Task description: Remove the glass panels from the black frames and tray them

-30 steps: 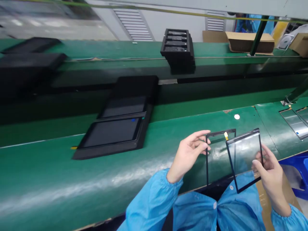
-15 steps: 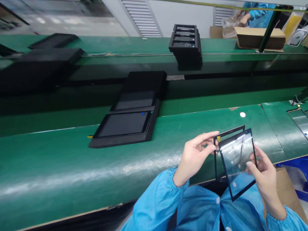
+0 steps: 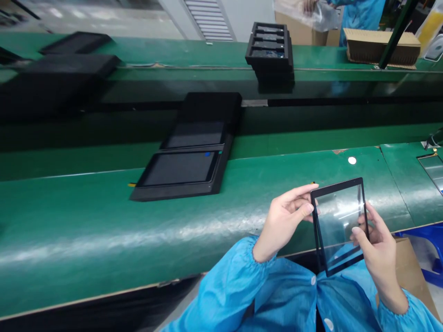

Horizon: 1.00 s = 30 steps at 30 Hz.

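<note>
**Item in hand:** a black-bordered glass panel (image 3: 337, 216), held tilted in the air over the near edge of the green surface (image 3: 104, 230). It is in front of the person's blue sleeves and does not touch the surface. A thin dark line shows through the glass near its right border. Whether this is a second panel behind the first cannot be determined.

**Left hand (image 3: 287, 216):** grip closed on the panel's upper left corner, thumb in front, fingers behind.

**Right hand (image 3: 379, 251):** grip closed on the right border. The thumb lies over the front face and the fingers are visible through the glass.

**Surroundings:**
- A black tray (image 3: 180, 173) holding dark panels lies on the surface, well apart to the left.
- A stack of black trays (image 3: 270, 50) stands on the far belt, with a cardboard box (image 3: 380, 44) to its right.
- A small white dot (image 3: 352, 160) sits on the surface just beyond the panel.
- A co-worker in blue (image 3: 360, 14) is at the far side.

**Assessment:** the work in hand appears to be close two-handed handling of the panel.
- Contact should be confined to the black border. The right thumb appears to reach onto the clear area, which risks prints.
- Support on opposite edges is sound, and neither hand should twist against the other.
- The panel is best held over the surface, not past its edge.
</note>
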Each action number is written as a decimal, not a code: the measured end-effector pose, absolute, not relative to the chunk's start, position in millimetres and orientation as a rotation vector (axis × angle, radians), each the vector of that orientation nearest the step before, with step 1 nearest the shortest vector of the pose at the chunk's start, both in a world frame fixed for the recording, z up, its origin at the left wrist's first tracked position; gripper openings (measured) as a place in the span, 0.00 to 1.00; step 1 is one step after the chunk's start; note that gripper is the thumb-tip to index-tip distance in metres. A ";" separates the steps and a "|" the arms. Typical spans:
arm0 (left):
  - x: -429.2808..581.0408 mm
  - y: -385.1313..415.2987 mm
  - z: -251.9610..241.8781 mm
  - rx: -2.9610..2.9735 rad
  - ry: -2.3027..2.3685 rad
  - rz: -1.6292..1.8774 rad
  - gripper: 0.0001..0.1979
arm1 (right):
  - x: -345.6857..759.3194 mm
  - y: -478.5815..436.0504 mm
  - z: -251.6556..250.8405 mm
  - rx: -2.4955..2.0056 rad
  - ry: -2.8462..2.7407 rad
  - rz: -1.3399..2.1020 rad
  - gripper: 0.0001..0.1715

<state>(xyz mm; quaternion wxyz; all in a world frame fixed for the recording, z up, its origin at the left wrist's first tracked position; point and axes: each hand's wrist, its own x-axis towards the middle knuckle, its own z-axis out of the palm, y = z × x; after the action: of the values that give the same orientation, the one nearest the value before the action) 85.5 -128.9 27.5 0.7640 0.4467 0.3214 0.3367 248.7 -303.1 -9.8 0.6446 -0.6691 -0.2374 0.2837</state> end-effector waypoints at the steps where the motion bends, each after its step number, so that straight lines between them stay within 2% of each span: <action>1: 85.7 -129.3 26.4 0.958 0.698 0.735 0.22 | 248.1 -302.9 -9.3 -1.526 -0.540 0.647 0.35; 30: 88.1 -133.3 24.3 0.957 0.809 0.736 0.27 | 244.0 -299.7 -6.1 -1.625 -0.635 0.617 0.34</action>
<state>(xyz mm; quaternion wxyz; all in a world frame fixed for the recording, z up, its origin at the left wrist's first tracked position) 88.1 -133.3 24.3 0.7473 0.4375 0.3698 0.3367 244.0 -299.7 -6.1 0.6015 -0.7014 -0.2742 0.2665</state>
